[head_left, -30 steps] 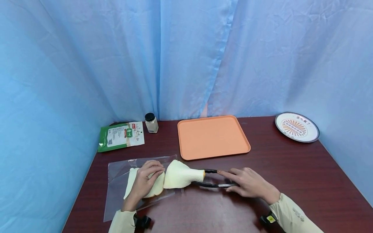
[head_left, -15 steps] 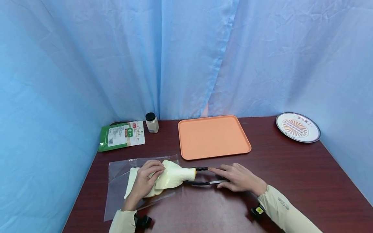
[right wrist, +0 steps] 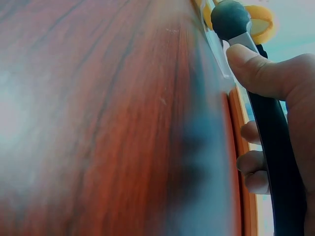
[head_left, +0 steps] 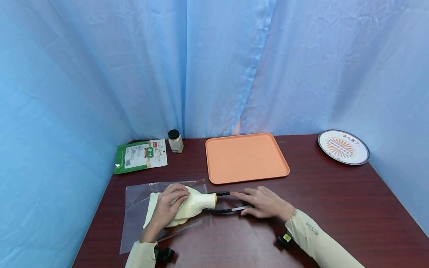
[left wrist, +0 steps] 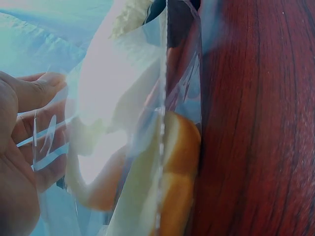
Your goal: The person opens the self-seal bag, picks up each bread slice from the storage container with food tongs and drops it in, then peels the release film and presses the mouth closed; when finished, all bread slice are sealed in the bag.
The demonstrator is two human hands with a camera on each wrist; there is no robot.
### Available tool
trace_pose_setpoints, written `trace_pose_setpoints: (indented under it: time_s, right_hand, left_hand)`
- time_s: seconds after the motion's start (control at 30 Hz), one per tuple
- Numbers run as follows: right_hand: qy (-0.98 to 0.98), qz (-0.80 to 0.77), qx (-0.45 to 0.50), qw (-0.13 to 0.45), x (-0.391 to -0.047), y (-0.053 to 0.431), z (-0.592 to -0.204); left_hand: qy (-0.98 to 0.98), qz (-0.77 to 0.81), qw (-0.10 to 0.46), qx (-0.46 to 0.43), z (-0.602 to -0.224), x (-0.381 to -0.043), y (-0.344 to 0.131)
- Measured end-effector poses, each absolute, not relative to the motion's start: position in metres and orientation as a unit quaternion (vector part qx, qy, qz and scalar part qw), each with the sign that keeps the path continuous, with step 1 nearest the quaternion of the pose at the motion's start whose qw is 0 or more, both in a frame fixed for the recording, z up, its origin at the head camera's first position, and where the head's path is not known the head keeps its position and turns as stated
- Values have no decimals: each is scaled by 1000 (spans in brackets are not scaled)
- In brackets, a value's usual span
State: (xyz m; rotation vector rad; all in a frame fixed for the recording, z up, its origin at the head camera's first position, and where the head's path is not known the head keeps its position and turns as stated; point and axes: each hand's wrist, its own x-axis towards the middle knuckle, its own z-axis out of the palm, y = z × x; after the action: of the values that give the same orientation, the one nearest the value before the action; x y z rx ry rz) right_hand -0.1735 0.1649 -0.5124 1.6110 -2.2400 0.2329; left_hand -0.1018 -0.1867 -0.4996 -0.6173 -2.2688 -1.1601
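Observation:
My left hand [head_left: 165, 208] pinches the upper layer of a clear plastic bag [head_left: 132, 223] and lifts it, as the left wrist view shows. Inside the bag lies one slice of bread [head_left: 152, 206], its brown crust [left wrist: 179, 189] near the table. A second slice of bread [head_left: 197, 203] is partly in the bag's mouth, over the first and close by my left fingers. Black tongs [head_left: 218, 211] squeeze its right end into a narrow neck. My right hand [head_left: 264, 203] grips the tongs, thumb on one arm [right wrist: 275, 147] and fingers on the other side.
An orange tray [head_left: 246, 158] lies behind the hands. At the back left are a green and white food packet [head_left: 140, 156] and a small black-capped jar [head_left: 175, 141]. A patterned plate [head_left: 343, 147] sits at the back right. Blue curtains [head_left: 218, 67] enclose the table.
My right hand has moved left with the tongs, carrying the gripped slice further into the bag and over the other slice. The left hand has stayed in place.

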Motion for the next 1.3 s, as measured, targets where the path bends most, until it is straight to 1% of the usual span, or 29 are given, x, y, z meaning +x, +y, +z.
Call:
trace_pose_setpoints:
  time_s: [0.9, 1.07, 1.3]
  right_hand:
    - [-776, 75, 594, 197, -180, 120, -516]
    - [-776, 72, 596, 192, -180, 113, -515]
    - [-772, 69, 597, 206, -180, 105, -516]
  left_hand:
    - [-853, -408, 243, -215, -494, -99, -184]
    - [-846, -412, 252, -225, -495, -100, -184]
    - [-841, -414, 259, -234, -494, -100, -182]
